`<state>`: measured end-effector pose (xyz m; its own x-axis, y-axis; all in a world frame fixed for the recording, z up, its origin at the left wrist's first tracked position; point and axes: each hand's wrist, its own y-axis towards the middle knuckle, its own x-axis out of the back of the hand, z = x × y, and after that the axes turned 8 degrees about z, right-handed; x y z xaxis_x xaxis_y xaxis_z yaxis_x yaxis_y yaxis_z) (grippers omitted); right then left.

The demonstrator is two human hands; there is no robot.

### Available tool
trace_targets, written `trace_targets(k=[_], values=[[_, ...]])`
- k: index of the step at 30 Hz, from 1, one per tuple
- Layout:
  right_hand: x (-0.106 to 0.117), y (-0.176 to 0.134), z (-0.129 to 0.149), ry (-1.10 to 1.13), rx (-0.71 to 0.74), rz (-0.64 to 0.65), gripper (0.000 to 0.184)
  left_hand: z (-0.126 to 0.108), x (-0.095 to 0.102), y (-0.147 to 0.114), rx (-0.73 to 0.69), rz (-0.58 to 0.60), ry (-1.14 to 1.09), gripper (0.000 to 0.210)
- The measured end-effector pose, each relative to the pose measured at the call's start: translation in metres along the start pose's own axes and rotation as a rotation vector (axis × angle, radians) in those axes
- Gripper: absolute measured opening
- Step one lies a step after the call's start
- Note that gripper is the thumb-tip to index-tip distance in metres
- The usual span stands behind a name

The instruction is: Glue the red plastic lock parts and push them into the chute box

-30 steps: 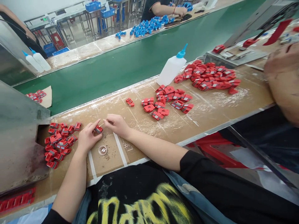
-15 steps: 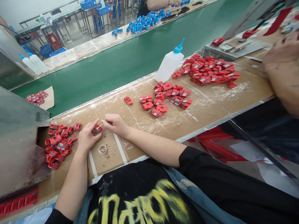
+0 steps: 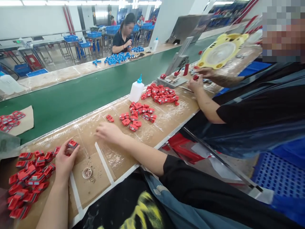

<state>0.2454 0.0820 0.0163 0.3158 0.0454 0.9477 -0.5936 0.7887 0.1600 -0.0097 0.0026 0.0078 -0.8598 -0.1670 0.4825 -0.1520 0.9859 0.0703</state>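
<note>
My left hand (image 3: 64,160) grips a small red-and-grey plastic part (image 3: 73,144) between thumb and fingers, its hollow side facing up. To the right, a little above the tabletop, is my right hand (image 3: 108,133). Its fingers are curled together and slightly blurred; whatever they may pinch is hidden. A small clear round dish (image 3: 87,172) rests on the cardboard between my forearms. Left of my left hand lies a heap of similar red parts (image 3: 30,173). Beyond my right hand are one small red part (image 3: 110,118) and a looser group of red parts (image 3: 137,114).
A white bottle with a blue nozzle (image 3: 137,90) stands beside a larger red pile (image 3: 163,93). A green conveyor belt (image 3: 78,86) runs behind the bench. At right, a co-worker's hands (image 3: 196,83) work near a metal press (image 3: 173,79) and a yellow fan (image 3: 221,51).
The view has swung up and right. My hands have moved apart: the left still holds the red part, while the right has drawn away from it.
</note>
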Motion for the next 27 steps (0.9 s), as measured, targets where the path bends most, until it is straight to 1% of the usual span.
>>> trace_targets(k=[1,2,4,6,8,10,12,13,14,15,17,18,19,20,21,23,27], values=[[0.006,0.000,-0.017,-0.058,-0.112,-0.017,0.029,-0.001,0.000,0.000,-0.002,-0.008,-0.021,0.069],[0.011,0.000,-0.032,-0.109,-0.192,-0.014,0.025,-0.001,0.000,-0.001,-0.005,-0.017,-0.033,0.070],[0.015,-0.002,-0.058,-0.171,-0.258,0.026,0.022,0.001,-0.001,0.000,-0.010,-0.022,-0.042,0.070],[0.015,-0.003,-0.073,-0.170,-0.251,0.054,0.023,0.005,-0.001,0.002,-0.016,-0.001,-0.040,0.070],[0.011,-0.003,-0.079,-0.137,-0.233,0.055,0.023,0.011,-0.002,0.005,-0.039,0.047,-0.073,0.071],[0.007,-0.001,-0.076,-0.069,-0.194,0.057,0.020,0.016,-0.003,0.006,-0.074,0.091,-0.133,0.071],[0.002,0.004,-0.067,0.012,-0.122,0.067,0.018,0.020,-0.003,0.005,-0.107,0.121,-0.178,0.070],[-0.002,0.007,-0.060,0.083,-0.081,0.068,0.019,0.022,-0.003,0.004,-0.121,0.129,-0.178,0.068],[-0.006,0.011,-0.051,0.224,-0.044,0.064,0.021,0.023,-0.003,0.004,-0.130,0.133,-0.165,0.065],[-0.011,0.016,-0.041,0.446,-0.017,0.056,0.024,0.023,-0.003,0.003,-0.136,0.136,-0.146,0.062],[-0.021,0.027,-0.018,1.077,-0.024,0.066,0.029,0.023,-0.002,0.002,-0.139,0.144,-0.107,0.059],[-0.025,0.032,-0.006,1.410,-0.064,0.088,0.032,0.022,-0.001,0.001,-0.135,0.144,-0.094,0.059],[-0.029,0.037,0.005,1.684,-0.116,0.120,0.035,0.021,-0.001,0.000,-0.127,0.140,-0.085,0.059],[-0.031,0.042,0.015,1.863,-0.164,0.158,0.039,0.020,0.000,-0.001,-0.118,0.134,-0.078,0.059],[-0.034,0.047,0.025,1.967,-0.199,0.187,0.042,0.019,0.000,-0.002,-0.108,0.123,-0.073,0.060],[-0.038,0.052,0.038,2.021,-0.206,0.201,0.045,0.018,0.001,-0.003,-0.092,0.104,-0.070,0.060],[-0.049,0.051,0.047,1.906,-0.145,0.145,0.050,0.019,0.000,-0.003,-0.080,0.102,-0.116,0.060]])
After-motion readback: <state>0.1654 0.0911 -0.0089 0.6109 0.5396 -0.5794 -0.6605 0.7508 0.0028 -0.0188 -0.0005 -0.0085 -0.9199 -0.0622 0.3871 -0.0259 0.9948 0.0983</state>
